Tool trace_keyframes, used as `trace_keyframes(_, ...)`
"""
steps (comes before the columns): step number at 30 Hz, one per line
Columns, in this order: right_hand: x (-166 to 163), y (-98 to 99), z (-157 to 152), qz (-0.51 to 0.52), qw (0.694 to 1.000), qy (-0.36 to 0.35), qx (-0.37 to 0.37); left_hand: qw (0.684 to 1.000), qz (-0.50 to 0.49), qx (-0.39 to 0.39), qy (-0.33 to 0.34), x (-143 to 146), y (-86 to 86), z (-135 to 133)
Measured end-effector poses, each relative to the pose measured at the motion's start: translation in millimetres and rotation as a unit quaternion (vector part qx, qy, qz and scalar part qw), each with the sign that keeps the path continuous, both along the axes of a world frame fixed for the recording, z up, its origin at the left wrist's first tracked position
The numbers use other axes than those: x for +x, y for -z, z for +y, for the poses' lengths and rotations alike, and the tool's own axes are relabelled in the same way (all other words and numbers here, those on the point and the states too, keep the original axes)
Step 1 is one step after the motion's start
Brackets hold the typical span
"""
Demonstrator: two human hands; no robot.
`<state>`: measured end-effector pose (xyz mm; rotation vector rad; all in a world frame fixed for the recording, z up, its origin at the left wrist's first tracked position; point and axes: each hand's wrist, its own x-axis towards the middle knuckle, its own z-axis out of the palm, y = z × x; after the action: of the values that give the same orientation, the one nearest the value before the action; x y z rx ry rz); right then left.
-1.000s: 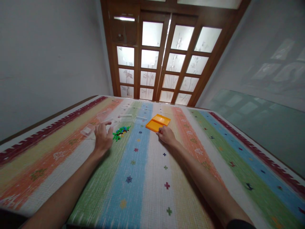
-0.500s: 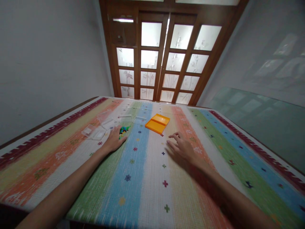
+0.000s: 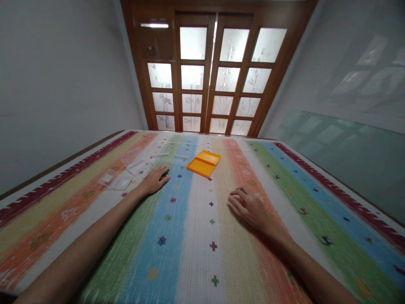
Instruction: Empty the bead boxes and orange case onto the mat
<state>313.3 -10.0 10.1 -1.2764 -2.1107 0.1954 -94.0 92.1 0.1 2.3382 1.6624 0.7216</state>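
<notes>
A striped mat in many colours covers the surface, with a wooden door of frosted panes behind it. At the far left lie several clear plastic trays, all seemingly bare. Just to their right the left hand rests flat, fingers spread, over a small pile of coloured pieces, of which only a sliver shows; whether it grips any cannot be told. Farther right sits an orange tray with 2 sections, also unfilled. The right hand rests on the mat, well apart from it, fingers loosely curled around nothing. As things lie, nothing has gone into any tray; the whole pile remains to be handled.
</notes>
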Motion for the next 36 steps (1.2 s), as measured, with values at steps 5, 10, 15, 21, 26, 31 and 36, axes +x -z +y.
trace_keyframes(5,-2.0,-0.6,-4.0,0.004,1.0,-0.02,-0.019,0.999,-0.006,0.029,0.014,0.9,-2.5,6.7)
trace_keyframes(10,-4.6,-2.2,-7.0,0.005,0.999,-0.042,-0.028,0.998,-0.02,0.062,0.012,-2.2,-3.5,6.4)
trace_keyframes(15,-6.2,-1.9,-8.1,0.014,0.998,-0.054,-0.023,0.997,-0.033,0.073,-0.002,-2.8,-2.9,3.6)
trace_keyframes(21,-6.1,-3.7,-9.3,0.002,0.998,-0.048,-0.04,0.996,-0.055,0.067,-0.027,-1.5,-6.3,-1.4)
trace_keyframes(26,-6.0,-3.6,-8.6,-0.008,0.998,-0.028,-0.05,0.992,-0.077,0.077,-0.064,-7.7,-9.3,-14.0)
trace_keyframes(31,-8.4,-4.6,-7.6,-0.01,0.999,-0.013,-0.042,0.993,-0.053,0.054,-0.088,-11.3,-7.3,-28.2)
trace_keyframes(36,-11.5,-5.2,-7.1,-0.011,0.999,-0.011,-0.041,0.998,0.004,0.001,-0.065,-4.8,-3.6,-25.2)
